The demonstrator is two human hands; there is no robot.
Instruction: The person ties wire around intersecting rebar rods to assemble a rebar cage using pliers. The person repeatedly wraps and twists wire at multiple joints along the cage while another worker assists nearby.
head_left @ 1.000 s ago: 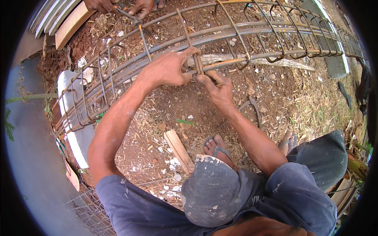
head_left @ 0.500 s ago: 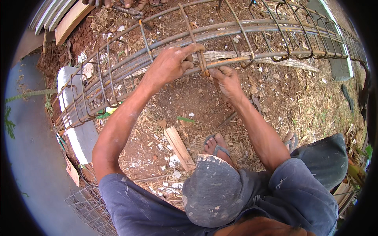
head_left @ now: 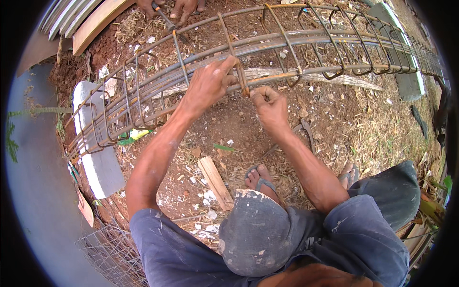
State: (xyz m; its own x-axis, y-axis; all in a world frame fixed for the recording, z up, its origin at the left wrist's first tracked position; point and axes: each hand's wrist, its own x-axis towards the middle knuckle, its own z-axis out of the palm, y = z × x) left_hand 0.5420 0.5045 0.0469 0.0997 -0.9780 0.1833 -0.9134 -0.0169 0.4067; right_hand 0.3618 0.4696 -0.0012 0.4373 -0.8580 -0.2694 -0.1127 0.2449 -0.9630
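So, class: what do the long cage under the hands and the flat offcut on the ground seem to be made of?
Cage: probably steel bar, dull brown-grey with rusty patches, bent into thin hoops around long rods. Offcut: likely raw wood, pale, unpainted, square-cut. The left hand and right hand meet at one hoop.

Another person's hands (head_left: 173, 6) cut off at top edge

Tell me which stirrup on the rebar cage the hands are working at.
The rusty orange one mid-cage, between left hand and right hand; the other stirrups stand untouched.
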